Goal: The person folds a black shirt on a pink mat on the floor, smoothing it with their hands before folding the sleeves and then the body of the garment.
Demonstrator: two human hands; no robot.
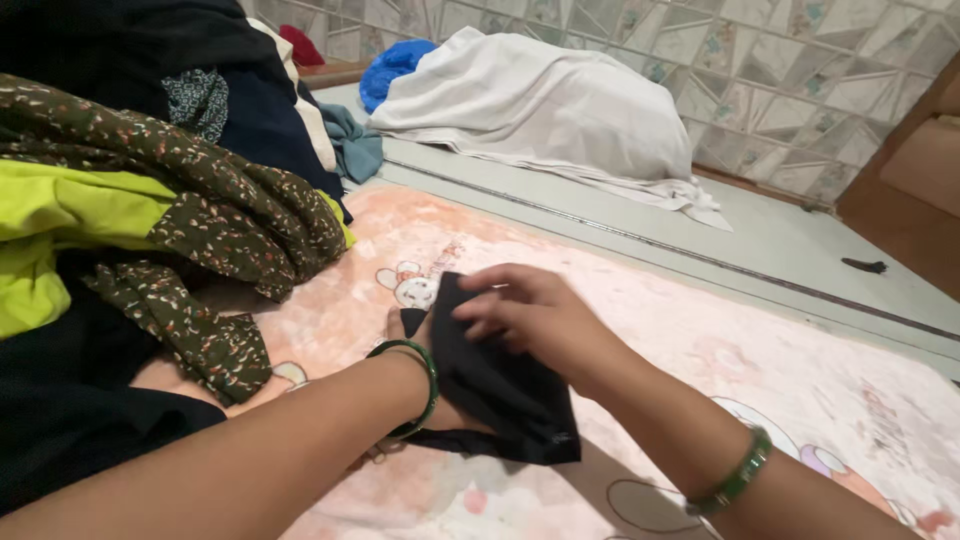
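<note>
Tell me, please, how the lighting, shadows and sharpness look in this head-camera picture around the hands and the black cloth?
Head view: soft, even light with no glare; the black cloth is so dark its folds barely show; a faint shadow falls on the pink blanket beside the right forearm; the right hand is slightly soft from motion, the left hand mostly hidden behind the cloth; the tiled wall bends a little toward the frame's edge.

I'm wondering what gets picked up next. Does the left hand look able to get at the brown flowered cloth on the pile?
Probably yes. The left hand lies under the black cloth, and the brown flowered cloth hangs just beside its wrist with nothing between, though the hand is busy.
</note>
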